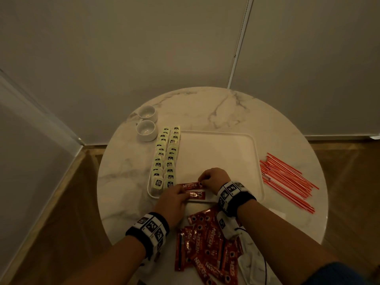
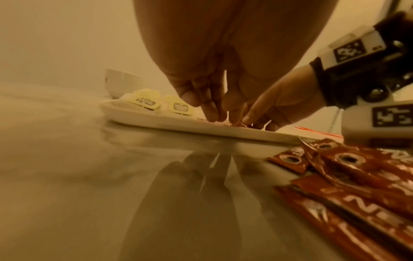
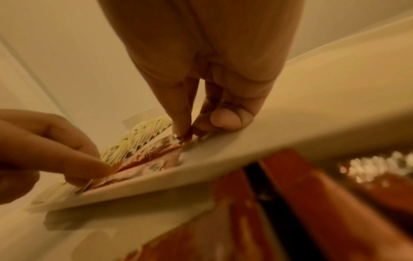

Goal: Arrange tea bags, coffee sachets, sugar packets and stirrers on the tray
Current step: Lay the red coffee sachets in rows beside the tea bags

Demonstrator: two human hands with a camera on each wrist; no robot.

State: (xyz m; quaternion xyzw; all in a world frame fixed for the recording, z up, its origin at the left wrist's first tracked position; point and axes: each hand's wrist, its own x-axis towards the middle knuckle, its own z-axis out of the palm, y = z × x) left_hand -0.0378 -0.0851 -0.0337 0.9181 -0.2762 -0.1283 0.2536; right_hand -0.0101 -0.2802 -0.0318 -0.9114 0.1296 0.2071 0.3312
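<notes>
Two white cups (image 1: 146,125) at upper left of the round marble counter (image 1: 216,108), just beside the tray's far-left corner; white tray (image 1: 258,161) at centre frame; tea bags (image 1: 165,159) in two overlapping rows along its left edge, yellow tags up, running from far rim to near rim.

Left hand (image 1: 171,202) low centre, reaching over the tray's near rim; grip: fingers curled down onto the left ends of two coffee sachets (image 1: 192,190) that lie side by side, parallel to the near rim, just right of the tea bags; whether it pinches or only presses them, cannot tell; fingertips (image 3: 98,169) show on the sachet end in the right wrist view.

Right hand (image 1: 214,178) centre, on the tray; grip: thumb and forefinger pinched on the right end of the farther sachet (image 1: 190,185); other fingers curled under.

Loose pile of coffee sachets (image 1: 207,241) on the counter at bottom centre, between the forearms, outside the tray.

Red stirrers (image 1: 287,182) fanned on the counter at right of frame, beside the tray's right rim, apart from it.
</notes>
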